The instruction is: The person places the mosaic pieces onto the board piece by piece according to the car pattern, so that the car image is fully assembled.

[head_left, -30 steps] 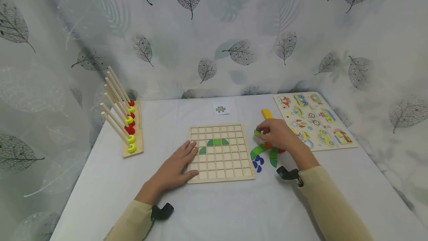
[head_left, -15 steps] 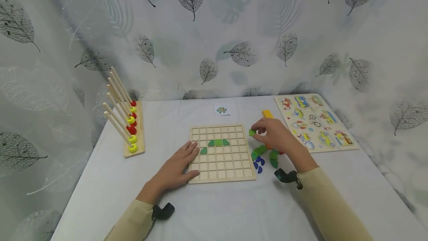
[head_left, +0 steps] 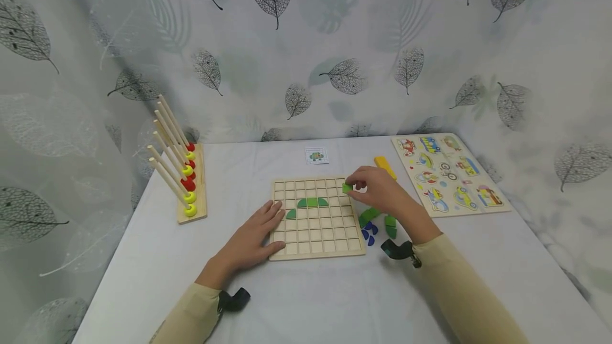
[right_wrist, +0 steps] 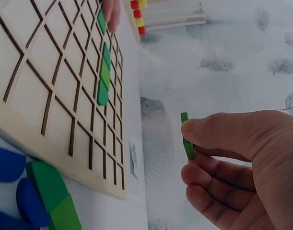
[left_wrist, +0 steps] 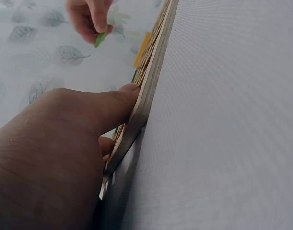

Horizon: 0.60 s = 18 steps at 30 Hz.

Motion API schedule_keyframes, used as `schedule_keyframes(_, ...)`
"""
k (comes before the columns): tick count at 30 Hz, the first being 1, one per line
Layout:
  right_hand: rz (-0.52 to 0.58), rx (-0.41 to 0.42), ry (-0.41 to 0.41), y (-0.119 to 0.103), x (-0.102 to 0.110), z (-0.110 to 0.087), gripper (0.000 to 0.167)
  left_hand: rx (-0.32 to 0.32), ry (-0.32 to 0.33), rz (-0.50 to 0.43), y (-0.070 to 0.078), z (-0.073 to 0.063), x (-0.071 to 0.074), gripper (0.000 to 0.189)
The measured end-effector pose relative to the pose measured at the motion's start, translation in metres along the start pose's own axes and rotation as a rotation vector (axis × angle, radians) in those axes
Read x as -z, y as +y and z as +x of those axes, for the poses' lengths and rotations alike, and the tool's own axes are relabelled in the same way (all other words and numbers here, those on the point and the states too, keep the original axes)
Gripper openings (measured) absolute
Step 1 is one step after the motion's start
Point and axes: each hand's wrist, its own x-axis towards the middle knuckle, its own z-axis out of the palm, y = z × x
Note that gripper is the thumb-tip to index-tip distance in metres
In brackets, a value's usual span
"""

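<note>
My right hand (head_left: 380,192) pinches a bright green square tile (head_left: 347,188) between thumb and fingers, above the far right corner of the wooden grid board (head_left: 316,249). In the right wrist view this tile (right_wrist: 187,136) is seen edge-on, raised off the board. My left hand (head_left: 255,235) rests on the board's left edge with fingers spread; in the left wrist view its thumb (left_wrist: 120,105) lies on the rim. On the board, a light green square (head_left: 312,203) sits between two dark green rounded tiles (head_left: 302,204). Another dark green rounded tile (head_left: 290,214) lies near my left fingers.
Loose green tiles (head_left: 390,225) and blue half-round tiles (head_left: 371,240) lie right of the board. Behind are yellow blocks (head_left: 384,165) and a picture puzzle board (head_left: 454,174). A small pattern card (head_left: 316,155) lies beyond the grid. A bead-and-peg stand (head_left: 191,187) stands left.
My right hand has carried the green square tile leftward from beside the loose tiles to over the board's far right corner. My left hand has stayed on the board's edge.
</note>
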Motion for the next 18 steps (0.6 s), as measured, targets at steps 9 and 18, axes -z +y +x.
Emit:
schedule_keyframes(9, -0.007, 0.064, -0.010, -0.010, -0.012, 0.007, 0.022, 0.006, -0.020, 0.015, -0.002, 0.001, -0.002, 0.084)
schedule_keyframes(18, 0.038, 0.073, -0.044, -0.027, -0.019, 0.013, 0.022, 0.015, -0.010, 0.002, -0.001, 0.001, -0.002, 0.084)
